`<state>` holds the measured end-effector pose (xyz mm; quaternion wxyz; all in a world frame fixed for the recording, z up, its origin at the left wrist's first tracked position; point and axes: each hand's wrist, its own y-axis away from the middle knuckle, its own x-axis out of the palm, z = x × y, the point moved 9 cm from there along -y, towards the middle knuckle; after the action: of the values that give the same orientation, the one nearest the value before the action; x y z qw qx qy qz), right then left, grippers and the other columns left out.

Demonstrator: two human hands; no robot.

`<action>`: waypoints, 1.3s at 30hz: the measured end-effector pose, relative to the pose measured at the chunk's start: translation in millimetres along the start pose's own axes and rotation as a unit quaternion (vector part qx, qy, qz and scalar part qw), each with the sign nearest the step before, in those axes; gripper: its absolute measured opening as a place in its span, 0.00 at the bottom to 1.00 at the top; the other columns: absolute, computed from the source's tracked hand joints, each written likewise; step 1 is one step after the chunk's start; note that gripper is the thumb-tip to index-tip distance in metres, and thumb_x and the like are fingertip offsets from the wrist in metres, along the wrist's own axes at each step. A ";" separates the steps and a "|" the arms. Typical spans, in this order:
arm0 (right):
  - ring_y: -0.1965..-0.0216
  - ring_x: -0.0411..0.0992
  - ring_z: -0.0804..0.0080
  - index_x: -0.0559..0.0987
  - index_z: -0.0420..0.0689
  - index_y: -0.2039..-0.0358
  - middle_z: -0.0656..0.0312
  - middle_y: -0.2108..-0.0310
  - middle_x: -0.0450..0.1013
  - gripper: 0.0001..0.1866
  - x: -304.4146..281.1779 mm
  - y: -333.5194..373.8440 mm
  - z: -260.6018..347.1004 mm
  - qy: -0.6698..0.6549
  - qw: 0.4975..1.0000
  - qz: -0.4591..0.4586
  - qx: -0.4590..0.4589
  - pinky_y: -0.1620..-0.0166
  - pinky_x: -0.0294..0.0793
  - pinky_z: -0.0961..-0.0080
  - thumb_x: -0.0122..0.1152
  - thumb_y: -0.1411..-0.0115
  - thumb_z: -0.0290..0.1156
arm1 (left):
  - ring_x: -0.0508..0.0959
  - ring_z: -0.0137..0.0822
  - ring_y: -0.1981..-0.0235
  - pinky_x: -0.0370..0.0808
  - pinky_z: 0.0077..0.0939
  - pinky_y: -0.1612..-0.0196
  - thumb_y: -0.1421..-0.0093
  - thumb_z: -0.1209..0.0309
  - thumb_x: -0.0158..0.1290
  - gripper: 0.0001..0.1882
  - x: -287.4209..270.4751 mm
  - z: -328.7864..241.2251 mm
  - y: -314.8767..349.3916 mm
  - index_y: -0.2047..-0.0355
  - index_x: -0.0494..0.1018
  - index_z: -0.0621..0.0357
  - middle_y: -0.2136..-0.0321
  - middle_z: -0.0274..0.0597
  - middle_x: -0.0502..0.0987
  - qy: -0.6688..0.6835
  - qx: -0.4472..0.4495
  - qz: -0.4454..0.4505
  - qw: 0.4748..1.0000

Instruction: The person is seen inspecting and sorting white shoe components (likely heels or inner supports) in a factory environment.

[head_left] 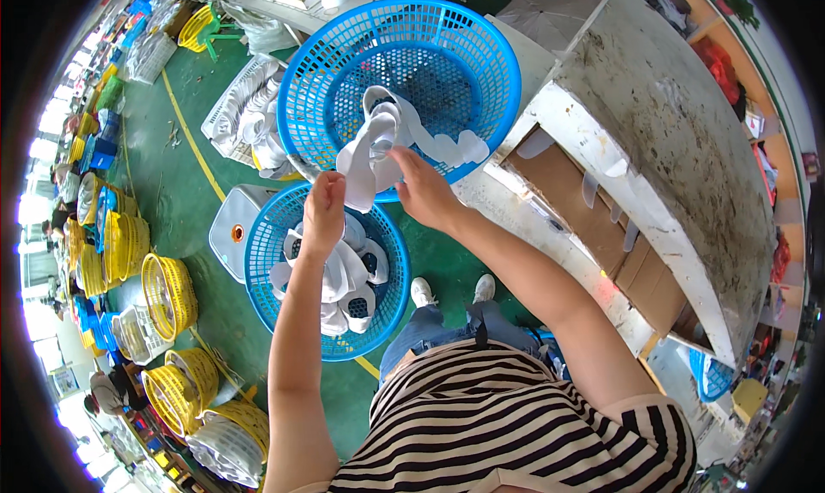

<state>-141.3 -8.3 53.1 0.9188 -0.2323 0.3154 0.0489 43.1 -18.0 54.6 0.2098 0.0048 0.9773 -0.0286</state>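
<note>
White curved pieces, looking like flat shoe uppers, hang in a linked, partly curled string at the near side of a large blue basket. My left hand is closed at the left edge of this string, fingertips pressed together on it. Against its right side, my right hand has thumb and fingers around a white edge; the exact grip is partly hidden. The string's tail trails right over the basket's inner wall. Below my left hand, a second blue basket holds several similar white pieces.
A grey-white box-like stool stands left of the lower basket. Beyond it is a white crate of stacked white pieces. A worn, paint-stained white workbench with an open shelf rises at right. Yellow baskets line the green floor at left.
</note>
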 end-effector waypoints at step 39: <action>0.41 0.61 0.59 0.72 0.46 0.51 0.54 0.46 0.64 0.36 82.3 -60.0 0.2 0.209 0.907 0.345 0.121 0.44 0.64 0.58 0.64 0.58 0.54 | 0.73 0.37 0.57 0.67 0.37 0.53 0.35 0.71 0.39 0.13 -123.5 134.1 -22.3 0.54 0.68 0.61 0.58 0.40 0.74 0.579 -0.224 -0.203 0.757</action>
<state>-61.4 -66.1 27.5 0.7788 -0.0014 0.5641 0.2743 210.2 -47.7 -15.6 -0.4116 -0.2250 0.8690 0.1576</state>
